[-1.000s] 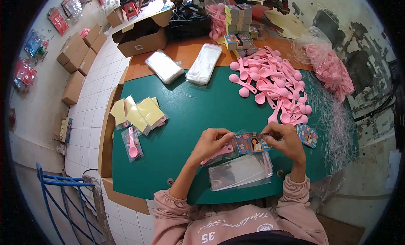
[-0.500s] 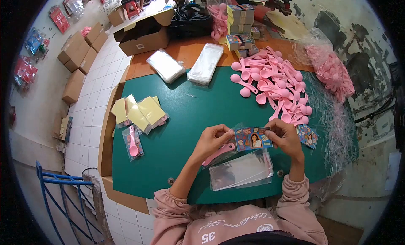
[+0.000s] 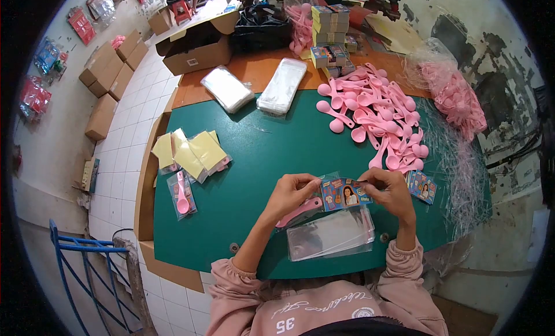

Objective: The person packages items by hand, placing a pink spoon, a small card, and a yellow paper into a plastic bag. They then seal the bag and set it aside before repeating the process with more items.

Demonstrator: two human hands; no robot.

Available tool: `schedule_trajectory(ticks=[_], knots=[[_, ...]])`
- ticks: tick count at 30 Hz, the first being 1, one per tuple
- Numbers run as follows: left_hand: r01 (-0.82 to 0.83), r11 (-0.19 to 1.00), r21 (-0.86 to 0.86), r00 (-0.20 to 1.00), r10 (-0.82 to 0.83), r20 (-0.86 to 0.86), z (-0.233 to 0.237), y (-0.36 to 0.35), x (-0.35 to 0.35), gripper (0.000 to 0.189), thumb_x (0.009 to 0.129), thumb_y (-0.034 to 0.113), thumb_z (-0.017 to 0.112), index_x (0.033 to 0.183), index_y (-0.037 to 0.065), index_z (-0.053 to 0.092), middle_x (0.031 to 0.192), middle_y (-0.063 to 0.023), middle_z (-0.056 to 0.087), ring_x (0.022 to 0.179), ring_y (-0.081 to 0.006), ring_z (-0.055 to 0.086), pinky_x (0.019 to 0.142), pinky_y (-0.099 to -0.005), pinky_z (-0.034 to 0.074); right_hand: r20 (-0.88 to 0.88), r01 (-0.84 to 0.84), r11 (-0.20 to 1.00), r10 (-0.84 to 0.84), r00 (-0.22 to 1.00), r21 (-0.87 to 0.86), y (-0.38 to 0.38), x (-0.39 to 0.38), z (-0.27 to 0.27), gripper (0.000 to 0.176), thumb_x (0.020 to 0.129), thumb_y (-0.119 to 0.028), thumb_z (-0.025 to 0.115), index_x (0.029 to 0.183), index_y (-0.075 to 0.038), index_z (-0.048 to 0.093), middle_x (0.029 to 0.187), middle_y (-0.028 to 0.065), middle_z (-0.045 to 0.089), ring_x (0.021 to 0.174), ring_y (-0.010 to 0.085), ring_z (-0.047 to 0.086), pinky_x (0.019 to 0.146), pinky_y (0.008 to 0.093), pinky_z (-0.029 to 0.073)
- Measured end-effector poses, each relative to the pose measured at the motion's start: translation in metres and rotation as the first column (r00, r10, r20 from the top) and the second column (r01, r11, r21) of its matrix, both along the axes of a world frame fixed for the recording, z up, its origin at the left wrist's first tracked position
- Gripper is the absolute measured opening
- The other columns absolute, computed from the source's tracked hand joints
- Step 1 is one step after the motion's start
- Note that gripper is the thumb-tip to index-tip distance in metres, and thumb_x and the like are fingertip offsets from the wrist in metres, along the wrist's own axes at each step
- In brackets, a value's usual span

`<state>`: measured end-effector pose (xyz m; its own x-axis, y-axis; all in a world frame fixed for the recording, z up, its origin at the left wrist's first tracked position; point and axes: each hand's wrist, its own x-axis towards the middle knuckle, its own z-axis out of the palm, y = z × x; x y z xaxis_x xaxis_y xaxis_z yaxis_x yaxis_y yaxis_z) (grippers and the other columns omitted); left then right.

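A printed blue card [image 3: 348, 196] is stretched between my two hands above the front of the green table [image 3: 231, 162]. My right hand [image 3: 390, 192] pinches the card's right end between thumb and fingers. My left hand [image 3: 293, 196] is closed on a clear plastic bag at the card's left end. In that bag lies a pink measuring spoon [image 3: 302, 212], its handle showing below my left fingers. Just under the card, a small stack of clear bags [image 3: 329, 236] lies flat. More blue cards [image 3: 421, 185] lie right of my right hand, partly behind it.
A heap of pink measuring spoons [image 3: 376, 110] covers the back right. Filled bags with yellow backs [image 3: 199, 155] and one with a spoon [image 3: 182, 200] lie left. Bag stacks [image 3: 281, 87], banded cards [image 3: 329, 35] and an open carton [image 3: 196, 55] stand behind. Loose plastic [image 3: 457, 185] edges the right.
The card has dipped slightly and now tilts down to the right. My right hand has shifted a little left and down, its fingers further over the card. My left hand is nearly still.
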<state>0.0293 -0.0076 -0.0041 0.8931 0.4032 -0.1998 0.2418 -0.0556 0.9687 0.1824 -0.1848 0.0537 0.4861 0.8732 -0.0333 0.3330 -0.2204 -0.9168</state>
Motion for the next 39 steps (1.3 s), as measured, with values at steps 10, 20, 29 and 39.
schedule_trajectory(ticks=[10, 20, 29, 39], knots=[[0.28, 0.96, -0.028, 0.955, -0.276, 0.104, 0.005, 0.007, -0.004, 0.025, 0.085, 0.02, 0.056, 0.097, -0.002, 0.062, 0.071, -0.0031, 0.062, 0.063, -0.0056, 0.052, 0.057, -0.0218, 0.043, 0.07, -0.123, 0.992, 0.125, 0.99, -0.027, 0.008, -0.006, -0.005, 0.011, 0.079, -0.006, 0.059, 0.086, 0.001, 0.056, 0.06, 0.0035, 0.055, 0.051, 0.0062, 0.05, 0.048, 0.0222, 0.04], [0.264, 0.946, 0.186, 0.952, -0.287, 0.109, 0.02, -0.005, -0.003, 0.043, 0.086, 0.019, 0.054, 0.125, 0.007, 0.04, 0.076, -0.0138, 0.066, 0.069, -0.0185, 0.064, 0.063, -0.0299, 0.047, 0.197, -0.355, 0.934, 0.342, 0.919, 0.036, 0.03, -0.015, -0.027, 0.022, 0.073, -0.012, 0.063, 0.088, 0.001, 0.055, 0.067, 0.0108, 0.059, 0.059, 0.0201, 0.057, 0.058, 0.0306, 0.046], [0.225, 0.915, 0.336, 0.974, -0.208, -0.086, 0.028, 0.012, -0.015, 0.041, 0.084, 0.029, 0.056, 0.117, 0.007, 0.044, 0.071, -0.0142, 0.064, 0.065, -0.0259, 0.062, 0.056, -0.032, 0.044, -0.119, -0.295, 0.951, 0.283, 0.952, -0.098, 0.033, -0.008, -0.039, 0.022, 0.068, -0.013, 0.067, 0.086, 0.0, 0.063, 0.072, 0.007, 0.063, 0.061, 0.0113, 0.056, 0.057, 0.0262, 0.044], [0.5, 0.847, 0.181, 0.866, -0.486, -0.116, 0.022, 0.042, -0.033, 0.041, 0.082, 0.023, 0.061, 0.117, 0.007, 0.049, 0.074, -0.0041, 0.058, 0.063, -0.0066, 0.046, 0.056, -0.0227, 0.041, -0.273, -0.281, 0.958, 0.258, 0.927, -0.048, 0.038, -0.007, -0.04, 0.012, 0.071, -0.009, 0.067, 0.073, 0.0, 0.06, 0.063, -0.0019, 0.055, 0.06, 0.0047, 0.048, 0.052, 0.0193, 0.037]])
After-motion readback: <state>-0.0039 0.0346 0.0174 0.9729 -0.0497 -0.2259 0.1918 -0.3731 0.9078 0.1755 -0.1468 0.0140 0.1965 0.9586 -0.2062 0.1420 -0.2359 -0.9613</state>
